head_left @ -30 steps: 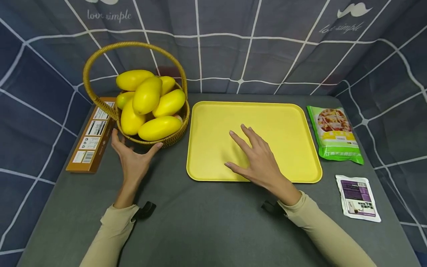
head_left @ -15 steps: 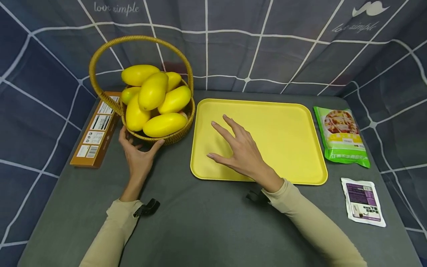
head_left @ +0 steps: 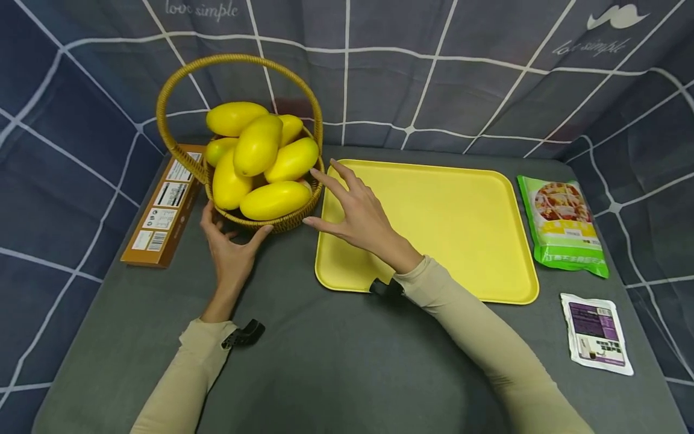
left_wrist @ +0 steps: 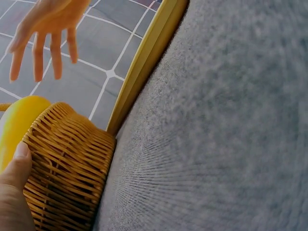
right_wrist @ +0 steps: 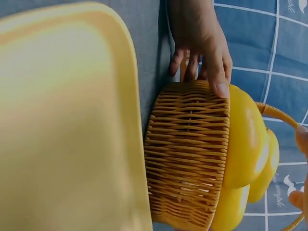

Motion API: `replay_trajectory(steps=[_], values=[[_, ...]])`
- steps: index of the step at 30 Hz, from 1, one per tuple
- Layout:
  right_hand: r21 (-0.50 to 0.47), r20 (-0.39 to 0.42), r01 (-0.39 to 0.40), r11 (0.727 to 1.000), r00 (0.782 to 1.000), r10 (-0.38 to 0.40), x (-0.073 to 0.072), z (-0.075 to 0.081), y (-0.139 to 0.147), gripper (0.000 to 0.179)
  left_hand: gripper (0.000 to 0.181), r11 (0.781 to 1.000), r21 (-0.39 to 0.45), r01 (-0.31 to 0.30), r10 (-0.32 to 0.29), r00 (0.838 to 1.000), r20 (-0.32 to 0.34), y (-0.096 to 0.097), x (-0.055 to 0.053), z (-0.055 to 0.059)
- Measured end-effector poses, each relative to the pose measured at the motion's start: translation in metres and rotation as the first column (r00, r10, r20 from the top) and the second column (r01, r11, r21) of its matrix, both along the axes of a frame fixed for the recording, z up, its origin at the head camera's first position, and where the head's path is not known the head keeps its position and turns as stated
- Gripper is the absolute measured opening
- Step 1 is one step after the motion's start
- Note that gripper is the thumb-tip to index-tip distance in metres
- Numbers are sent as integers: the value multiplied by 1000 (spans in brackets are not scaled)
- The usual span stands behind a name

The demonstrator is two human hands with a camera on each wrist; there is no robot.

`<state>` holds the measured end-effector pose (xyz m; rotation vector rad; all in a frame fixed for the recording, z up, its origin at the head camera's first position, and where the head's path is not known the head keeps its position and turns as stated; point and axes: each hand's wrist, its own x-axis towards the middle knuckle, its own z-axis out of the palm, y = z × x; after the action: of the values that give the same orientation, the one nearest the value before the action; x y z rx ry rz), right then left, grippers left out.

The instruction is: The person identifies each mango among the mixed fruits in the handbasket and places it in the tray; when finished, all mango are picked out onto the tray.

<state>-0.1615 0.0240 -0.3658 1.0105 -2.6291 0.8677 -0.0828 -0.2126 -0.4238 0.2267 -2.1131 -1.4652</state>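
Observation:
A wicker basket [head_left: 293, 223] with a tall arched handle, heaped with several yellow mangoes [head_left: 259, 144], stands at the back left. My left hand [head_left: 230, 256] grips its front left side; in the right wrist view the left thumb lies at the rim and the fingers go behind the weave. Over the left end of the yellow tray [head_left: 434, 229], my right hand [head_left: 358, 211] is spread, fingertips close to the basket's right rim and holding nothing. The left wrist view shows that right hand [left_wrist: 50, 29] above the basket [left_wrist: 67, 163], fingers hanging down.
Left of the basket lies a long brown box [head_left: 162, 211] with white labels. On the right are a green food packet [head_left: 564, 223] and, nearer, a white and purple pouch [head_left: 597, 334]. A dark checked cloth [head_left: 379, 78] rises behind the grey table [head_left: 325, 361].
My right hand has moved left from over the tray's middle to the basket's right side. The left hand keeps its place at the basket. The head view has shifted slightly.

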Motion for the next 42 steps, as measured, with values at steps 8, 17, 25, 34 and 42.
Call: replay_trajectory(steps=[8, 17, 25, 34, 42], values=[[-7, -24, -43, 999, 999, 42, -13, 6, -24, 80, 100, 1000, -15, 10, -10, 1000, -12, -1, 0, -3], [-4, -21, -81, 997, 997, 81, -38, 28, -59, 79, 99, 1000, -18, 10, -10, 1000, -17, -5, -1, -2], [49, 57, -71, 996, 996, 68, -55, 41, -85, 84, 99, 1000, -23, 7, -6, 1000, 7, -3, 1, 1], [133, 86, -37, 990, 996, 25, -65, 40, -105, 85, 99, 1000, -27, 14, -14, 1000, 6, -3, 0, 1], [76, 121, -83, 994, 990, 73, -68, 36, -113, 83, 99, 1000, -25, 14, -13, 1000, 11, -4, 0, 1]])
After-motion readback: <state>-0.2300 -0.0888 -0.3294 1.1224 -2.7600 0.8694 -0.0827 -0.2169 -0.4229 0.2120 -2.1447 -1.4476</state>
